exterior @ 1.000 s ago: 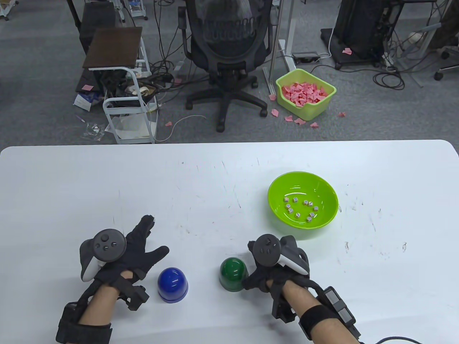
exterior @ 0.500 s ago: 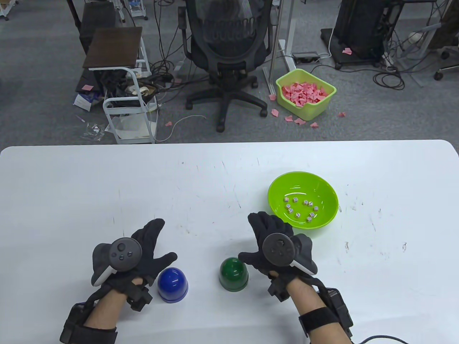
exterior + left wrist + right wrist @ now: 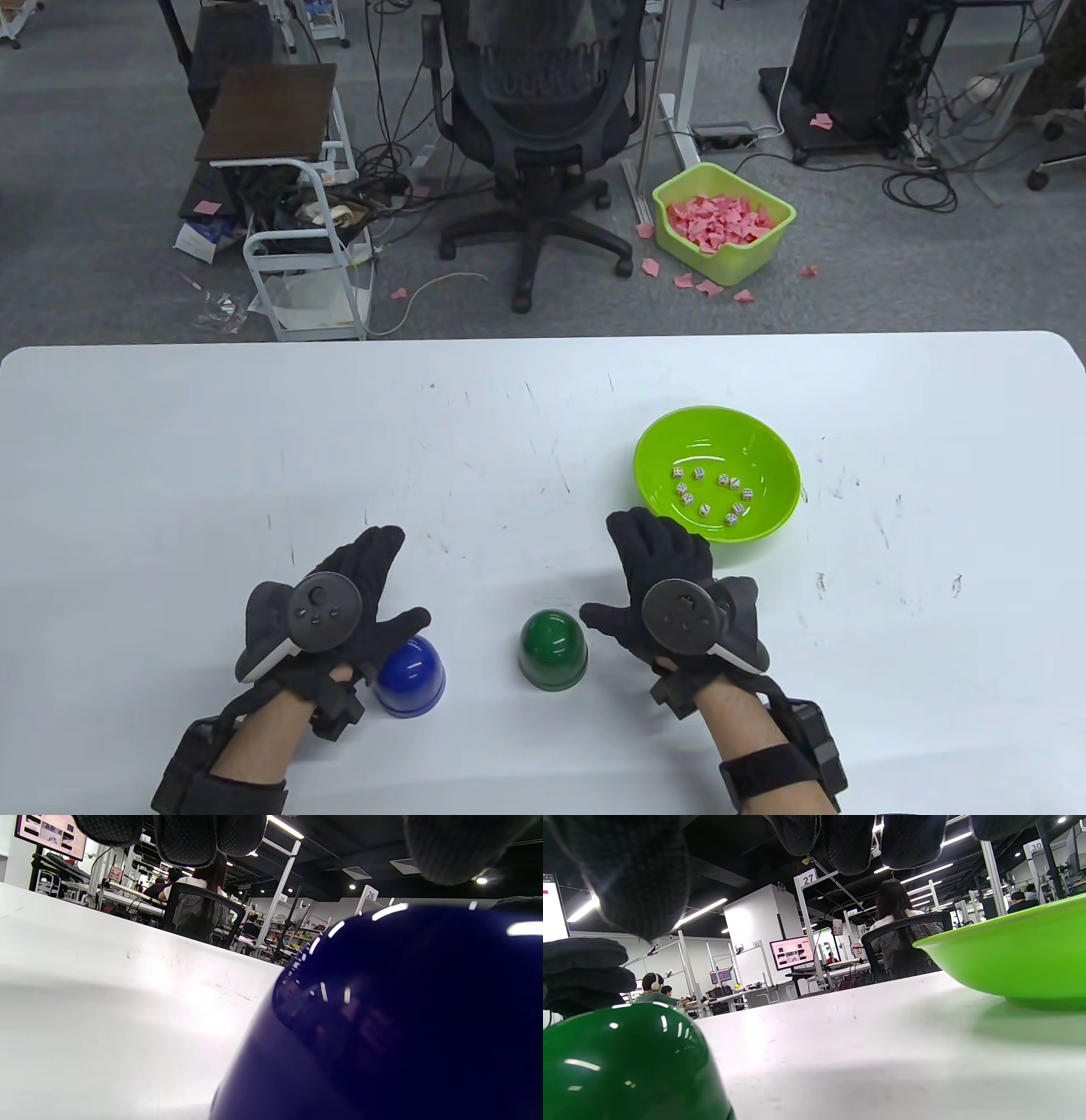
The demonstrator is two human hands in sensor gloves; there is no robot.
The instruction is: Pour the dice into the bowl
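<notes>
A lime green bowl (image 3: 768, 458) stands on the white table at the right and holds several small white dice (image 3: 709, 494). A blue dome cup (image 3: 414, 677) and a green dome cup (image 3: 552, 648) stand mouth down near the front edge. My left hand (image 3: 356, 594) is open with fingers spread, its thumb over the blue cup's top; the cup fills the left wrist view (image 3: 403, 1018). My right hand (image 3: 657, 586) is open just right of the green cup, thumb close to it. The right wrist view shows the green cup (image 3: 623, 1065) and the bowl (image 3: 1018, 955).
The white table (image 3: 254, 441) spreads wide behind the cups. Beyond its far edge stand an office chair (image 3: 534, 110), a small white cart (image 3: 297, 229) and a yellow-green bin of pink paper (image 3: 721, 222) on the floor.
My right hand let go of the green cup, opened and shifted right. My left hand slid right and its thumb came over the blue cup. Both cups and the bowl stayed put.
</notes>
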